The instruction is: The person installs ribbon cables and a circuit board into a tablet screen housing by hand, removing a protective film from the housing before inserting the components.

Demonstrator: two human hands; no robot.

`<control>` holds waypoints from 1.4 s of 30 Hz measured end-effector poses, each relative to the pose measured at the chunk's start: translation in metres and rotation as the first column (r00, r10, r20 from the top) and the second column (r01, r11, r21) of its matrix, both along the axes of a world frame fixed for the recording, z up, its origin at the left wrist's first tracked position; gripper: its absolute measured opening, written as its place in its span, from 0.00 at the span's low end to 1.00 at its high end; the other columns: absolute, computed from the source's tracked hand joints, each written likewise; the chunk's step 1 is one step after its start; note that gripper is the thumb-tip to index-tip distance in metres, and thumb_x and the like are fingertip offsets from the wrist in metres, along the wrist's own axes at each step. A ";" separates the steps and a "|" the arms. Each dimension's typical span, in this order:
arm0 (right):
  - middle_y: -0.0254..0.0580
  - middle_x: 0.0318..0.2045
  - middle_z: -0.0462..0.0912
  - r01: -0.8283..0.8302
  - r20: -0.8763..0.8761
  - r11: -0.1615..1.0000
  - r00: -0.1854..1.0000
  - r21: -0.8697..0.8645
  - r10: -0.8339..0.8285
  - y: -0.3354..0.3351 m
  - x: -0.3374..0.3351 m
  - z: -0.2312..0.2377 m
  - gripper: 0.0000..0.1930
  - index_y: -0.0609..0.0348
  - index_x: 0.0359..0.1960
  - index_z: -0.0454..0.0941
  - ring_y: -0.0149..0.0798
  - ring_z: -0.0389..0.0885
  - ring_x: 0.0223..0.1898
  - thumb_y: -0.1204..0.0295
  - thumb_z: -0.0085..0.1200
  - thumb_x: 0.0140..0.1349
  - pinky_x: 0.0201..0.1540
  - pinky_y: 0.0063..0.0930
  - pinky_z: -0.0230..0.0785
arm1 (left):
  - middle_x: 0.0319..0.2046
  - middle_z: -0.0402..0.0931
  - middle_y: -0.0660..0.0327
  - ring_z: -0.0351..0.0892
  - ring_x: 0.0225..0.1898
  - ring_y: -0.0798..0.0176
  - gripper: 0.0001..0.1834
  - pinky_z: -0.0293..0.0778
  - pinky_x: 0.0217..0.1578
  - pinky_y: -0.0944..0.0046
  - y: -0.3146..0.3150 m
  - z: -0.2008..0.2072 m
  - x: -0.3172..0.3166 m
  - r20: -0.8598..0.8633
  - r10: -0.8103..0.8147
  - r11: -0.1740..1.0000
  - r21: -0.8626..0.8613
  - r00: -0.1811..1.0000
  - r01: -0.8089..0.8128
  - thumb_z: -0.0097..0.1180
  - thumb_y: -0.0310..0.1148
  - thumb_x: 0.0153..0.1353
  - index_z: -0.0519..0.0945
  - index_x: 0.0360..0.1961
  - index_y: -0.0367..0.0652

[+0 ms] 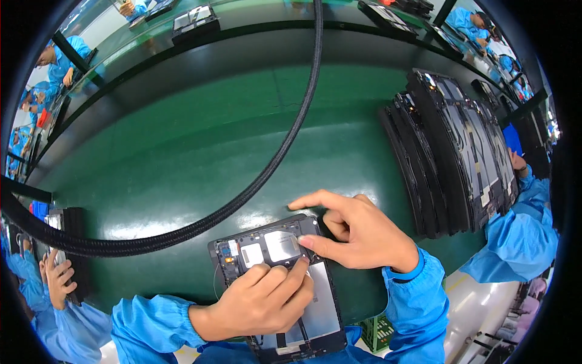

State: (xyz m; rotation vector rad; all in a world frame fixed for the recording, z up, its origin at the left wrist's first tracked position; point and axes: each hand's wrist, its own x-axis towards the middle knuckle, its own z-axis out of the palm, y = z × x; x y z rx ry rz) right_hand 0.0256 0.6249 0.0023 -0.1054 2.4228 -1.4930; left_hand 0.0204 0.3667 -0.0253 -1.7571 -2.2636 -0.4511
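One opened tablet-like device (322, 294) on the desk (200, 151), left of the black stack (464, 151). I'd call it light, stiff, fragile inside; rim holds only. And my left hand (260, 300) lies over it, fingertips bunched, grip hidden; right hand (370, 239), stack side, thumb and forefinger wide, thumb touching it.
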 end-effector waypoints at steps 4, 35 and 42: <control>0.37 0.15 0.66 -0.042 0.014 0.999 0.999 -0.003 0.042 0.004 0.002 -0.006 0.25 0.55 0.64 0.83 0.34 0.63 0.17 0.67 0.75 0.66 0.25 0.38 0.51 | 0.56 0.88 0.57 0.78 0.40 0.62 0.20 0.71 0.40 0.61 -0.001 -0.002 0.002 -0.052 -0.019 1.000 -0.013 0.998 0.018 0.67 0.38 0.55 0.89 0.49 0.43; 0.34 0.13 0.75 0.050 0.308 0.993 0.951 -0.109 -0.014 -0.005 0.002 -0.002 0.30 0.56 0.71 0.72 0.28 0.71 0.15 0.65 0.71 0.73 0.22 0.32 0.55 | 0.54 0.90 0.57 0.75 0.34 0.65 0.19 0.67 0.35 0.63 0.001 -0.002 -0.007 -0.003 -0.024 0.996 0.083 1.000 0.025 0.66 0.35 0.51 0.90 0.45 0.43; 0.33 0.17 0.81 -0.137 0.394 0.951 0.887 -0.277 0.242 0.011 0.002 0.003 0.41 0.55 0.86 0.54 0.25 0.82 0.19 0.76 0.63 0.76 0.25 0.24 0.69 | 0.50 0.90 0.52 0.73 0.37 0.64 0.08 0.68 0.37 0.64 0.002 0.001 -0.005 -0.047 -0.051 0.997 0.063 0.998 0.054 0.62 0.34 0.62 0.85 0.39 0.42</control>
